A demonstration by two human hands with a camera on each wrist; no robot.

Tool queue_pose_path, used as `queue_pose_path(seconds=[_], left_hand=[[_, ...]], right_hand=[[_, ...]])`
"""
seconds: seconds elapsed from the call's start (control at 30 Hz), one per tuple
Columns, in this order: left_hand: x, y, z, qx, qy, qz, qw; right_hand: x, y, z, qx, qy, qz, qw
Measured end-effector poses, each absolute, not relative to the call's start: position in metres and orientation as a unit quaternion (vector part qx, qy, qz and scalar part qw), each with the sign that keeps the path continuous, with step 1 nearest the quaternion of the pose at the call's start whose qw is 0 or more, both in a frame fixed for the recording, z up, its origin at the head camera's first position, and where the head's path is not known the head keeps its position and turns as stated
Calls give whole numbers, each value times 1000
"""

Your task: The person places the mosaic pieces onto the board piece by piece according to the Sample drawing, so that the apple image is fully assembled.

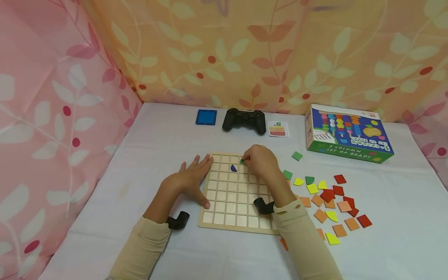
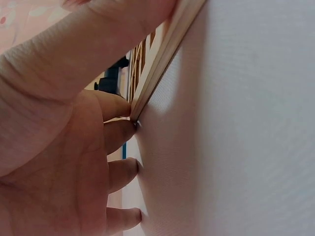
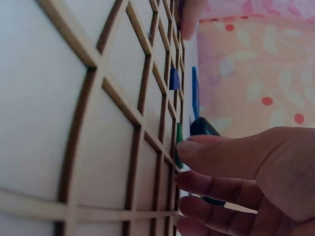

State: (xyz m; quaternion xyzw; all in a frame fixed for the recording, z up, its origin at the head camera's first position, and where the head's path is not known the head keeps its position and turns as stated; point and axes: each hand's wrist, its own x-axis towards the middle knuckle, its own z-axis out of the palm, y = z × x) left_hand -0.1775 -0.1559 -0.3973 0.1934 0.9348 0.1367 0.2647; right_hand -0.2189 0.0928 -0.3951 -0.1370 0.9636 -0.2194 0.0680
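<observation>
A wooden grid board (image 1: 238, 230) with raised dividers lies flat on the white cloth. My left hand (image 1: 187, 182) rests along its left edge, fingers spread, with the thumb lying over the lower left squares. In the left wrist view, fingertips (image 2: 129, 169) touch down by the board's side. At the board's top row my right hand (image 1: 260, 161) pinches a small green tile (image 3: 179, 140) between thumb and fingers. The tile stands on edge at the grid in the right wrist view. One square holds a dark blue rounded piece (image 1: 233, 168), just left of the right hand.
Right of the board lie several scattered orange tiles (image 1: 320, 215), red tiles (image 1: 364, 221), yellow quarter-round pieces (image 1: 332, 238) and green tiles (image 1: 297, 156). Along the back stand a blue square case (image 1: 206, 117), a black game controller (image 1: 244, 119), a pattern card (image 1: 278, 129) and a bead-set box (image 1: 350, 134).
</observation>
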Motion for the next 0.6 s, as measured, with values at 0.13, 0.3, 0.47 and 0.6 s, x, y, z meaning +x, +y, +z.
queue_pose_path(seconds=[0.13, 0.3, 0.47, 0.6], left_hand=[[-178, -156, -397, 192, 935, 136, 265], [-178, -155, -397, 200, 933, 141, 265], [-178, -154, -396, 198, 933, 141, 264], [-177, -156, -396, 194, 935, 137, 264]], right_hand=[[-212, 103, -387, -139, 959, -234, 74], [-208, 152, -375, -79, 955, -282, 52], [-208, 206, -375, 41, 953, -297, 40], [-210, 229, -384, 98, 949, -289, 86]])
